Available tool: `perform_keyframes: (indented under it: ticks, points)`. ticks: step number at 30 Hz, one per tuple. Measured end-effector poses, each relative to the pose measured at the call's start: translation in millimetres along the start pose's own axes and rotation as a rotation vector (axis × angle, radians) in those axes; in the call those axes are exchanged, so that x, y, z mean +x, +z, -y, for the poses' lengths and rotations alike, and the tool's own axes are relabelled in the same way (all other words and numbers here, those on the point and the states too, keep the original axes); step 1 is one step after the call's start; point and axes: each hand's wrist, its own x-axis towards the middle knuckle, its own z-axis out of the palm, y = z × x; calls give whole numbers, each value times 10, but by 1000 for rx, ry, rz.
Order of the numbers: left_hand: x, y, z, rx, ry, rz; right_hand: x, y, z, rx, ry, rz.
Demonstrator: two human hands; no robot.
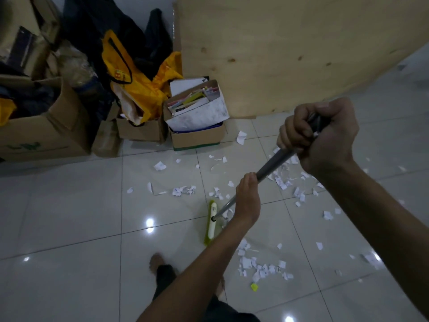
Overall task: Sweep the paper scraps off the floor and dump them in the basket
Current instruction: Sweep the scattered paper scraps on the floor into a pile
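Grey-white glossy tiles form the floor (81, 217) in the head view. Torn white paper scraps (262, 268) lie scattered across its right half, densest in one cluster near the lower centre and in another beneath the broom handle (274, 165). The right hand (318, 133) is clenched round the upper end of the grey handle, fingers fully curled. The left hand (247, 203) grips the same handle lower down. The handle slopes down and to the left to the broom head (212, 223), a cream bar with green bristles. The head rests on the floor with scraps just beside its right edge. One yellow-green scrap (254, 287) lies apart, below the lower cluster. A bare foot (156, 261) stands on the tiles to the left of the left forearm. Along the far edge stand cardboard boxes (46, 133), a yellow bag (130, 82), a smaller box filled with papers (197, 135) and an upright plywood panel (290, 43).
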Motion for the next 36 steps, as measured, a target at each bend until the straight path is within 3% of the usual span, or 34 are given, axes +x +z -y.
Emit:
perform_keyframes:
  ticks: [12, 20, 23, 26, 29, 36]
  points:
    - [236, -1343, -229, 35, 138, -138, 589, 1091, -49, 165, -31, 34]
    - [653, -2600, -167, 39, 127, -311, 1083, 2040, -605, 286, -89, 177]
    - [856, -3140, -95, 140, 100, -322, 1254, 2402, -896, 328, -87, 208]
    - [972, -3521, -81, 248, 119, -433, 1394, 2661, -1246, 359, -136, 248]
    - [1082, -3815, -51, 353, 72, -453, 1477, 2833, -1582, 347, -158, 271]
    - [1381, -3738, 436, 162, -99, -410, 1344, 2568, -2094, 113, -99, 373]
